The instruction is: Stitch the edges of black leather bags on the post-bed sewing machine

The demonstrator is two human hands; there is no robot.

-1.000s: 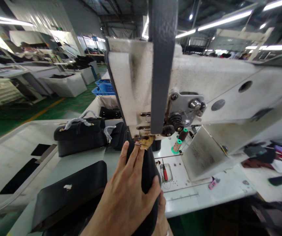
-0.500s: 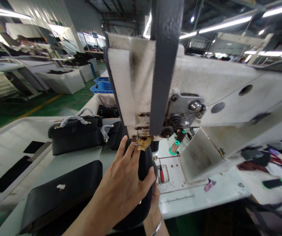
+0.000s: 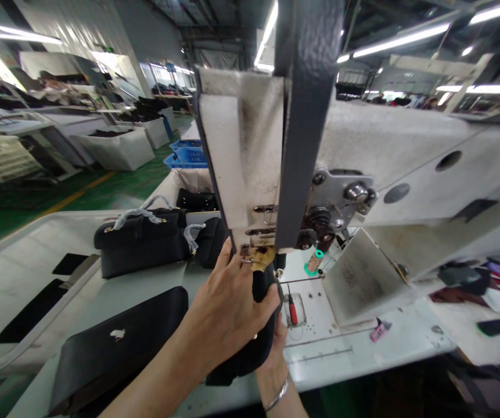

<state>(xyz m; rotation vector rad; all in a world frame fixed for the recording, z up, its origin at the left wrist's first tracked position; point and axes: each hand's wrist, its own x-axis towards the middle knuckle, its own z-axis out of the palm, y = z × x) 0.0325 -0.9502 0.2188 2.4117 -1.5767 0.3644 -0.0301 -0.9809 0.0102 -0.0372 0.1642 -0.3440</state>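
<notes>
A black leather bag piece (image 3: pixel 261 331) stands on edge under the presser foot of a white industrial sewing machine (image 3: pixel 389 151). A tan scrap (image 3: pixel 262 258) shows at its top end, beneath the needle area. My left hand (image 3: pixel 227 310) wraps the front of the piece, fingertips close to the presser foot. My right hand (image 3: pixel 276 345) supports it from below and behind, partly hidden by the leather. A metal bangle (image 3: pixel 277 396) circles my right wrist. The needle itself is hidden behind the machine head and its dark belt guard (image 3: pixel 306 116).
On the white table, black bags (image 3: pixel 140 244) with plastic-wrapped handles and a flat black panel (image 3: pixel 117 342) lie left of my hands. A thread spool (image 3: pixel 314 262), a red-handled screwdriver (image 3: pixel 292 310) and a pink tool (image 3: pixel 378 331) lie right. Blue crates (image 3: pixel 186 158) stand behind.
My left hand has curled from spread fingers to a closer wrap around the leather. The piece has shifted slightly in my hands, and the view has shifted a little.
</notes>
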